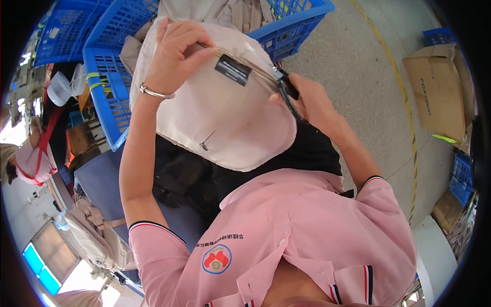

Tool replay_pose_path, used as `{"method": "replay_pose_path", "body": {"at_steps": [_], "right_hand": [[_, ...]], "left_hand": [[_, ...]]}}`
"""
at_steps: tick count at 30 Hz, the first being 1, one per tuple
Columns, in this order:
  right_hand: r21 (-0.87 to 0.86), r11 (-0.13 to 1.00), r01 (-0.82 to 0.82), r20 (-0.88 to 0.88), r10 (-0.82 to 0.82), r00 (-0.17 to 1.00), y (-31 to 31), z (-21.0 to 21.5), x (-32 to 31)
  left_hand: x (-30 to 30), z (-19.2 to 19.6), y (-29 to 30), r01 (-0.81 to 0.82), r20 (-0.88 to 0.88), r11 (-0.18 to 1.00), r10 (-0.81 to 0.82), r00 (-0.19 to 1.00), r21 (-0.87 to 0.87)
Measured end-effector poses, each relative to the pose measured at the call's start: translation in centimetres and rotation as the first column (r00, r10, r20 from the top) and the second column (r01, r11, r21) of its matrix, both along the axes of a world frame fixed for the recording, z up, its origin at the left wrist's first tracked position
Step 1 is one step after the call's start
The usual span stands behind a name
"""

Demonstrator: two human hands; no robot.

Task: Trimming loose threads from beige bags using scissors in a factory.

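A cream fabric bag piece (pixel 225 117) lies over my lap, its rounded edge toward me. A black label (pixel 233 70) with pale print is on it, beside a seam. My left hand (pixel 179 56) is closed on the fabric near the far edge, thumb and fingers pinching it at the seam. In my right hand (pixel 309 102) is a pair of scissors with black handles (pixel 286 89), its blades pointing away over the fabric's right edge. The blades look blurred, so I cannot tell whether they touch thread. A small dark zipper pull or thread end (pixel 204 146) shows near the bottom edge.
A blue plastic crate (pixel 110 110) holding more cream bags (pixel 240 15) stands just beyond my hands. A cardboard box (pixel 434 89) sits at the right, past a yellow floor line (pixel 404 97). Another person (pixel 36 158) is at the far left, near more cream bags (pixel 97 235).
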State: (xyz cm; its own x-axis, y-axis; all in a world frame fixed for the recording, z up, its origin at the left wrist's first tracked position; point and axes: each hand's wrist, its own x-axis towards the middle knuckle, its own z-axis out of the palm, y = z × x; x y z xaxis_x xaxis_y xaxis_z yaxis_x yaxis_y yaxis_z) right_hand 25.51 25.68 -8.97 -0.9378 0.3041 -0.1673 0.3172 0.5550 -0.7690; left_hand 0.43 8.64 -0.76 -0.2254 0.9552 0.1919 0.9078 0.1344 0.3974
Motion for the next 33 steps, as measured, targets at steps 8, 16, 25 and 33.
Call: {"method": "replay_pose_path", "body": {"at_steps": [8, 16, 25, 33], "right_hand": [[-0.017, 0.998, -0.063, 0.089, 0.064, 0.994, -0.8, -1.0, 1.9], [-0.143, 0.988, -0.063, -0.005, 0.063, 0.998, -2.1, -1.8, -0.6], [-0.211, 0.93, 0.3, -0.13, -0.331, 0.934, -4.3, -3.7, 0.4], [-0.187, 0.958, 0.219, -0.267, -0.264, 0.927, -3.6, -1.0, -3.9]], "left_hand": [[-2.2, -3.2, -3.2, -0.194, 0.21, 0.978, 0.174, 0.962, 0.08], [0.3, -3.2, -4.2, -0.272, 0.141, 0.954, 0.254, 0.957, 0.124], [16.2, -12.0, -16.5, -0.964, 0.656, 0.028, 0.728, 0.2, 0.263], [24.7, -17.5, -19.5, -0.95, 0.959, 0.132, 0.067, -0.276, -0.283]]}}
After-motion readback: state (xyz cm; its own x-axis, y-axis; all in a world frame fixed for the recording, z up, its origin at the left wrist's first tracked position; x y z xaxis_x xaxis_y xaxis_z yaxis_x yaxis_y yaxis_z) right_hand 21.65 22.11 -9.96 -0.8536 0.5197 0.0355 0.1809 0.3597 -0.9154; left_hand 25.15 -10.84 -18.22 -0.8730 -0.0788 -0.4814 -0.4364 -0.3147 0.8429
